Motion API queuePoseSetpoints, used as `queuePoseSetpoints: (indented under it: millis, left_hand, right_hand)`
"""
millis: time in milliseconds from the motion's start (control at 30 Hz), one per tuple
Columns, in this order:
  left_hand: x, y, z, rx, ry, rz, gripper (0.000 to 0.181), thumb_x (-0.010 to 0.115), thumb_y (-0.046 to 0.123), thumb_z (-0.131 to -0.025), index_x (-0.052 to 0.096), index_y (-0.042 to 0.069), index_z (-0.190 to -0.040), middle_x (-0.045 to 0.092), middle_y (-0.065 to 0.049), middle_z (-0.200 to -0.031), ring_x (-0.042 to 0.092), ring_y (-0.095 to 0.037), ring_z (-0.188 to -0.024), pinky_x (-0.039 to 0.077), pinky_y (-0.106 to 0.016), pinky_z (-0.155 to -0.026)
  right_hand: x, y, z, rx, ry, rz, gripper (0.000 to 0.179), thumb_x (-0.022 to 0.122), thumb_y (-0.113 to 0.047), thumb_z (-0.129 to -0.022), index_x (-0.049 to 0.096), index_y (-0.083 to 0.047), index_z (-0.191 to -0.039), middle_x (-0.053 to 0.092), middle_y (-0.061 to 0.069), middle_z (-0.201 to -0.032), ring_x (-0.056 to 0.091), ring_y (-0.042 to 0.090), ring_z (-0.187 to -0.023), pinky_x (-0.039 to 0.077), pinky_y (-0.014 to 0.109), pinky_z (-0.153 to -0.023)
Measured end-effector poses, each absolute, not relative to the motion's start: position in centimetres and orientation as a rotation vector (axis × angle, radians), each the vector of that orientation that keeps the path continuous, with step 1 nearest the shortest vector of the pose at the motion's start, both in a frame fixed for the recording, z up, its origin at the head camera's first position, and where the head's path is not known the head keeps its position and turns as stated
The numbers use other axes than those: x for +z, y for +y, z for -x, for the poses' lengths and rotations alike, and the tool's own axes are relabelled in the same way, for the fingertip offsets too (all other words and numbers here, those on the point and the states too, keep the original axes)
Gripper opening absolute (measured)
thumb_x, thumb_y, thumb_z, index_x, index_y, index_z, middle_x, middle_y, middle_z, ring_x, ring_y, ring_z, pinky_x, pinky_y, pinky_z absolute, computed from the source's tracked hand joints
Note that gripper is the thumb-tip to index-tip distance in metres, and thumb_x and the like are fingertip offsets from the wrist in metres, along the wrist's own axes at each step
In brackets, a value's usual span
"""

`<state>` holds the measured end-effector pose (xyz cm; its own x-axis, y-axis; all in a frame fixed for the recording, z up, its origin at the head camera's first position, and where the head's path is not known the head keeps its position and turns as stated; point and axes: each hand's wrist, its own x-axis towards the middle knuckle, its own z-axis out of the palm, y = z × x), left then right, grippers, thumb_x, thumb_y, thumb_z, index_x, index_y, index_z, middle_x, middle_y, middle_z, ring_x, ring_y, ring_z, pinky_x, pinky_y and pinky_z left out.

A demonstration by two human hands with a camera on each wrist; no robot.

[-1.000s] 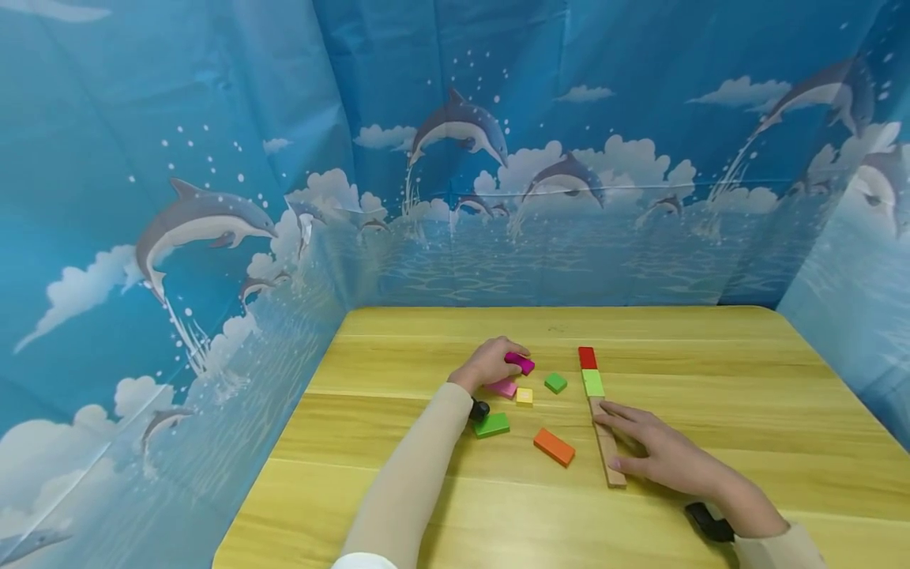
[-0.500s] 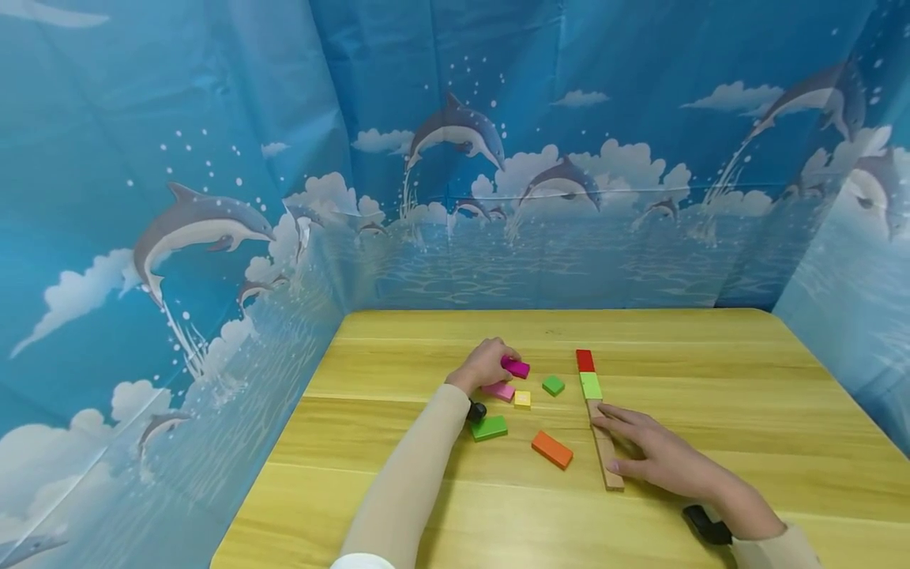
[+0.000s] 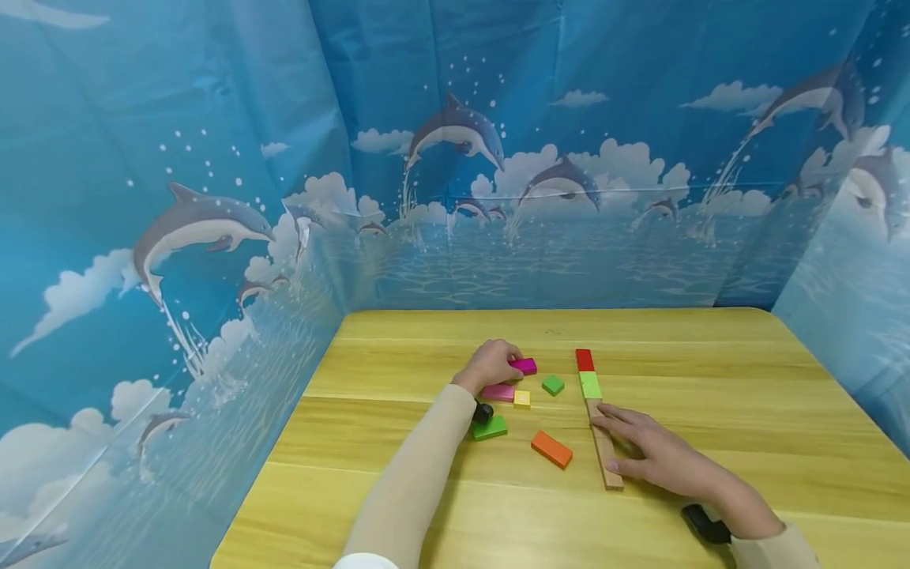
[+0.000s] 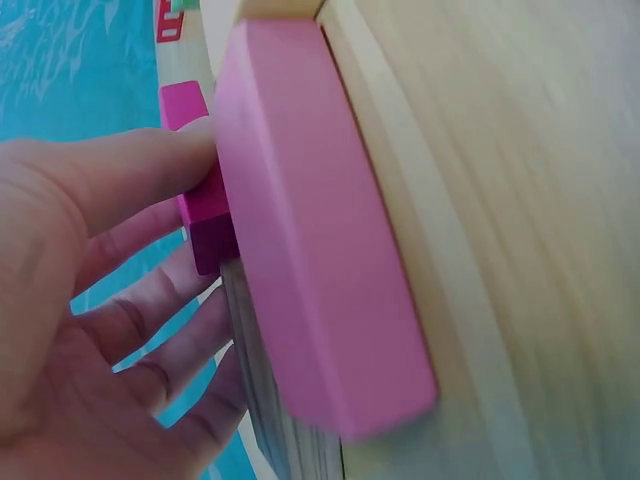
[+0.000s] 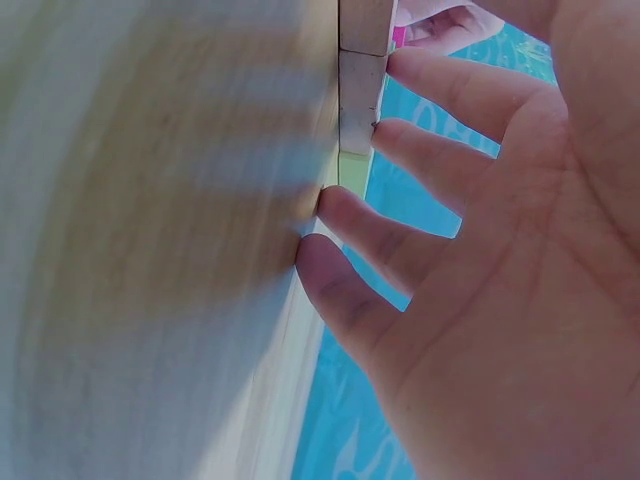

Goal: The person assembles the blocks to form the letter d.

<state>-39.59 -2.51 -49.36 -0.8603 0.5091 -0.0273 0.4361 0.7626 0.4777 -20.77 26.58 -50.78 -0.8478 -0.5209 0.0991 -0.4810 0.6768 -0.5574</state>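
Just below and right of the middle of the head view, your left hand [image 3: 490,364] is pinching the magenta block [image 3: 526,367] between thumb and fingers, and the block's free end is pointing toward the right of the frame. In the left wrist view, that block is showing left of centre, with your thumb pressing on it; I cannot tell whether it is touching the table [image 3: 711,356].

The pink block [image 3: 499,393] is lying just below your left hand in the head view, and the yellow block [image 3: 522,399] is sitting at its right end. The larger green block [image 3: 489,428] is lying lower, near your wrist, while the small green block [image 3: 553,385] is lying to the lower right of the magenta one.

At the lower right, your right hand [image 3: 657,452] is grasping nothing: its fingers are spreading loosely, and some tips are touching the plain wooden blocks [image 3: 603,444]. Above these, the light green block [image 3: 591,386] and then the red block [image 3: 584,359] are continuing the line. The orange block [image 3: 551,450] is lying left of the wooden ones, between your hands. The magenta block is staying well apart from your right hand, toward its upper left.
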Motion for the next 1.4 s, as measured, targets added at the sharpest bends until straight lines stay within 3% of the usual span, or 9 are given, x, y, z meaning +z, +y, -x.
queuePoseSetpoints:
  millis: [433,1400]
  left_hand:
    - [-49.0,0.0,38.3,0.647,2.772,-0.777,0.026,0.077,0.027,-0.092,0.074,0.018,-0.116,0.067,0.006,-0.097,0.058,-0.008,-0.083,0.049,-0.025,-0.075]
    - [-49.4,2.5,36.1,0.453,2.718,-1.075,0.030,0.074,0.027,-0.094,0.072,0.022,-0.123,0.067,0.011,-0.106,0.057,-0.002,-0.087,0.047,-0.020,-0.078]
  right_hand:
    - [-50.5,26.7,20.6,-0.921,2.785,0.813,0.068,0.063,-0.049,-0.096,0.046,-0.015,-0.153,0.030,0.013,-0.162,0.029,0.046,-0.143,0.035,0.068,-0.103]
    - [-50.5,26.8,20.5,-0.919,2.793,0.829,0.066,0.063,-0.047,-0.097,0.047,-0.014,-0.152,0.030,0.013,-0.161,0.030,0.045,-0.143,0.036,0.067,-0.103]
